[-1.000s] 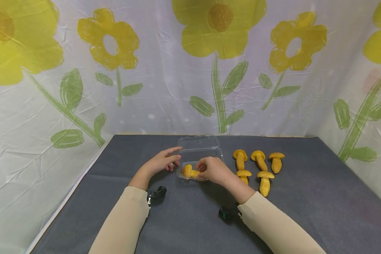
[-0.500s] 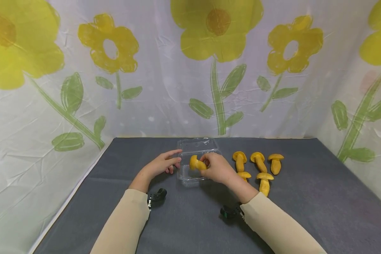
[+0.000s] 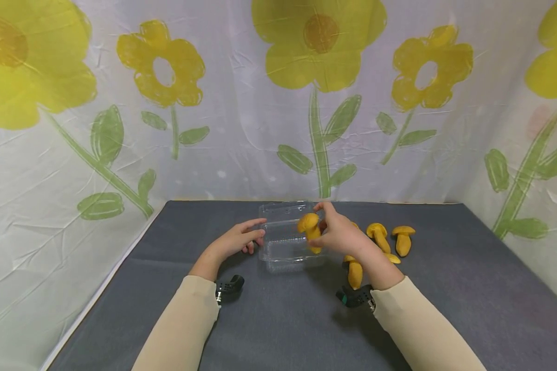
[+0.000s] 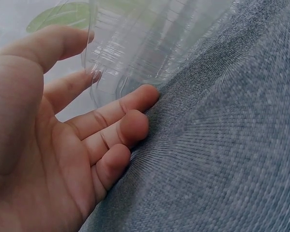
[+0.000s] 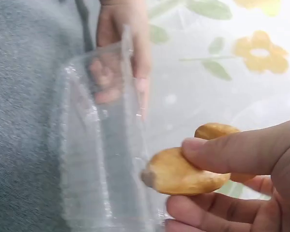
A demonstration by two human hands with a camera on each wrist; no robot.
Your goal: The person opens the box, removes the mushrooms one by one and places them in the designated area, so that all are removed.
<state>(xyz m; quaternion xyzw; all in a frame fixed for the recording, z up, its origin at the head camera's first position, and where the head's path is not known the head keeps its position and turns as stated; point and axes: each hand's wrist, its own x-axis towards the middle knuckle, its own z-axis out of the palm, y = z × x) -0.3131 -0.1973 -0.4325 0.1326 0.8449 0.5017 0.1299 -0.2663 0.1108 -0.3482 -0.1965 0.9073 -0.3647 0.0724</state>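
My right hand (image 3: 326,232) pinches a yellow toy mushroom (image 3: 310,230) between thumb and fingers and holds it above a clear plastic clamshell box (image 3: 285,255) that stands open on the grey table. The right wrist view shows the mushroom (image 5: 183,175) in my fingers, with the box (image 5: 99,159) below and to the left. My left hand (image 3: 252,236) rests on the table with relaxed fingers (image 4: 130,104) against the box's left wall (image 4: 149,43). Several more yellow mushrooms (image 3: 379,236) lie to the right of the box, one (image 3: 355,271) just below my right wrist.
A flower-printed white cloth (image 3: 278,103) hangs behind and on both sides of the grey table (image 3: 445,309). The table's left edge (image 3: 107,288) runs diagonally toward me. Black wrist cameras (image 3: 229,286) sit on both forearms.
My right hand has lifted the mushroom out of the box and carried it up and to the right. The left hand has stayed at the box's left wall.
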